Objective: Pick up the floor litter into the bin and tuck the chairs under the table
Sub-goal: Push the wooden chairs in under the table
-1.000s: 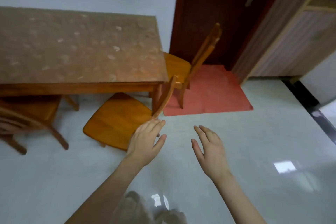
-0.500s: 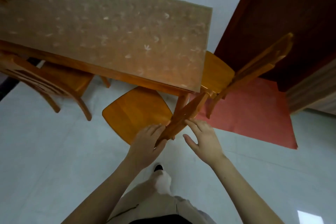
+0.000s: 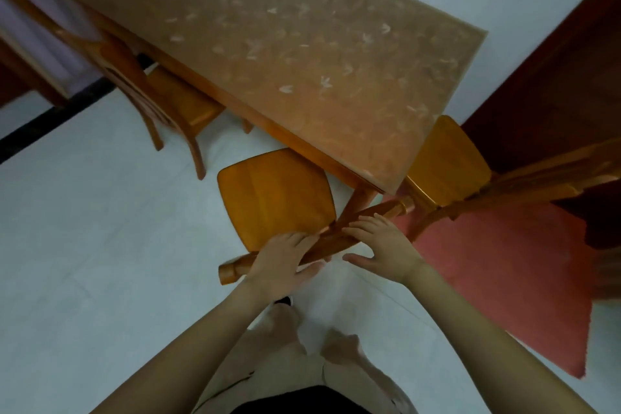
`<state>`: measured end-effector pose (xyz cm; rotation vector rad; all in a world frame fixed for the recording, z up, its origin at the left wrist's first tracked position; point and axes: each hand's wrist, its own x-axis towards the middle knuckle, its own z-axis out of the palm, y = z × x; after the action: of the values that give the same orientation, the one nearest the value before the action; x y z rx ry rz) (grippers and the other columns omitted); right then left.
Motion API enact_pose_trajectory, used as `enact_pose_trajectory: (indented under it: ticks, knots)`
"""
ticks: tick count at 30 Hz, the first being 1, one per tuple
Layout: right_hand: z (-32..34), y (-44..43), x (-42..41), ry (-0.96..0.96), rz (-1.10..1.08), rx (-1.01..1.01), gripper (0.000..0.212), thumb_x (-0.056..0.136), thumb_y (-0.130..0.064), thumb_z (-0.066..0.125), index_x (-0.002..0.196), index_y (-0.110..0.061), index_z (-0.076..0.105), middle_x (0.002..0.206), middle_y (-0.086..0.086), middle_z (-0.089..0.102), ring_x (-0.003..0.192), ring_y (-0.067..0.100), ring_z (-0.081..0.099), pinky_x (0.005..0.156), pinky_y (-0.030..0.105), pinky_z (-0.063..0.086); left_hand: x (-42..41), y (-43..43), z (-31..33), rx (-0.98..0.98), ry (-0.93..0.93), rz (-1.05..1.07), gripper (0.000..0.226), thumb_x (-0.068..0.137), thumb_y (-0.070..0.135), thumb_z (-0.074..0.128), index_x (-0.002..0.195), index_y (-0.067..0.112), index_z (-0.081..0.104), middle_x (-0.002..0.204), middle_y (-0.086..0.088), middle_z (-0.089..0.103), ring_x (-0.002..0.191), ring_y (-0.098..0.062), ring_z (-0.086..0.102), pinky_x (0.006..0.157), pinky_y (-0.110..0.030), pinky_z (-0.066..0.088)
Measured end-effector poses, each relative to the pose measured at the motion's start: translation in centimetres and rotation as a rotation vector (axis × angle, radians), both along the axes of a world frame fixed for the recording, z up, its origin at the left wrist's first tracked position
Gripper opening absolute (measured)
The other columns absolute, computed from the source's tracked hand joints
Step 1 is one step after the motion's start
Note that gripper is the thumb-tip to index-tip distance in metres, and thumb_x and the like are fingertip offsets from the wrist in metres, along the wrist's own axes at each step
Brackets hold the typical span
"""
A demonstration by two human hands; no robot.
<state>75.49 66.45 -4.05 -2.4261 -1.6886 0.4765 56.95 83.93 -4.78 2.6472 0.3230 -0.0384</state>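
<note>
A wooden chair [image 3: 274, 197] stands just in front of me, its orange seat pulled out from the near edge of the table [image 3: 302, 54]. My left hand [image 3: 285, 260] grips the top rail of its backrest. My right hand [image 3: 386, 247] lies on the same rail further right, fingers over the top and thumb below it. A second chair [image 3: 448, 161] stands at the table's right end, partly on the red mat. A third chair [image 3: 161, 101] on the left has its seat partly under the table. No litter or bin is in view.
A red mat [image 3: 504, 265] lies on the pale tiled floor to the right, before a dark brown door [image 3: 554, 77]. A black floor strip [image 3: 50, 118] runs at the left. My legs and feet [image 3: 302, 339] are directly below the chair back.
I have stepped up to the chair and the view has tilted down. Both hands, open in the air a second ago, have come onto the backrest rail.
</note>
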Motion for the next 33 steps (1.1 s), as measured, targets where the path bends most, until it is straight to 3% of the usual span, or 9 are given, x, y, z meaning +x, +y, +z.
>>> enact_pose_trajectory:
  ticks: [4,8,11,14,18,21,26,33]
  knots:
    - [-0.5,0.1,2.3,0.012,0.124,0.010,0.042,0.093,-0.056,0.053,0.130,-0.038,0.055,0.123,-0.012,0.062,0.118,0.010,0.053,0.111,0.040,0.033,-0.6,-3.0,-0.8,-0.013,0.000,0.158,0.054,0.093,0.063,0.031,0.131,0.029,0.049,0.119,0.008,0.060,0.108,-0.015,0.054,0.095,-0.032,0.042]
    - [-1.0,0.5,3.3,0.077,0.159,0.085,0.030,0.094,-0.049,0.057,0.119,-0.034,0.064,0.100,-0.013,0.067,0.095,0.010,0.059,0.092,0.038,0.042,-0.3,-4.9,-1.3,-0.013,-0.094,0.370,0.048,0.091,0.060,0.036,0.116,0.027,0.061,0.102,0.007,0.065,0.095,-0.018,0.052,0.085,-0.030,0.033]
    - [-2.0,0.1,3.2,0.092,0.131,0.208,0.034,0.093,-0.052,0.054,0.112,-0.028,0.069,0.092,-0.009,0.067,0.088,0.014,0.059,0.084,0.033,0.036,0.0,-5.7,-1.7,-0.160,-0.178,0.529,0.044,0.086,0.060,0.050,0.110,0.027,0.067,0.098,0.009,0.066,0.095,-0.014,0.050,0.085,-0.029,0.030]
    - [-2.3,-0.1,2.7,0.109,0.101,0.216,0.048,0.090,-0.060,0.043,0.111,-0.025,0.069,0.093,-0.008,0.067,0.090,0.015,0.058,0.089,0.033,0.033,0.3,-5.7,-1.4,-0.327,-0.277,0.671,0.028,0.080,0.044,0.072,0.097,0.022,0.074,0.086,0.011,0.066,0.090,-0.012,0.052,0.085,-0.037,0.042]
    - [-2.9,0.0,2.6,0.102,0.083,0.243,0.045,0.091,-0.056,0.043,0.102,-0.023,0.071,0.087,-0.008,0.069,0.085,0.016,0.059,0.089,0.041,0.041,0.6,-5.8,-1.1,-0.355,-0.306,0.699,0.020,0.079,0.037,0.075,0.092,0.023,0.077,0.084,0.012,0.069,0.086,-0.010,0.052,0.080,-0.042,0.046]
    - [-3.0,0.2,2.3,0.081,0.077,0.232,0.046,0.091,-0.058,0.040,0.098,-0.024,0.071,0.083,-0.008,0.068,0.083,0.014,0.058,0.087,0.039,0.041,0.5,-5.6,-1.4,-0.358,-0.314,0.709,0.019,0.079,0.037,0.075,0.093,0.024,0.077,0.086,0.014,0.068,0.086,-0.009,0.052,0.081,-0.045,0.046]
    - [-2.5,0.8,1.6,0.065,0.065,0.186,0.056,0.090,-0.063,0.033,0.107,-0.025,0.070,0.093,-0.006,0.071,0.092,0.018,0.061,0.089,0.037,0.038,0.1,-4.6,-1.4,-0.376,-0.283,0.704,0.020,0.080,0.040,0.073,0.093,0.025,0.076,0.086,0.016,0.067,0.088,-0.010,0.051,0.083,-0.044,0.045]
    - [-2.3,2.4,-1.7,0.050,0.001,0.197,0.061,0.090,-0.065,0.029,0.106,-0.024,0.071,0.091,-0.005,0.071,0.089,0.020,0.062,0.089,0.040,0.040,-1.9,-1.3,-1.8,-0.418,-0.243,0.650,0.024,0.079,0.045,0.073,0.094,0.026,0.075,0.086,0.017,0.066,0.088,-0.012,0.052,0.080,-0.046,0.049]
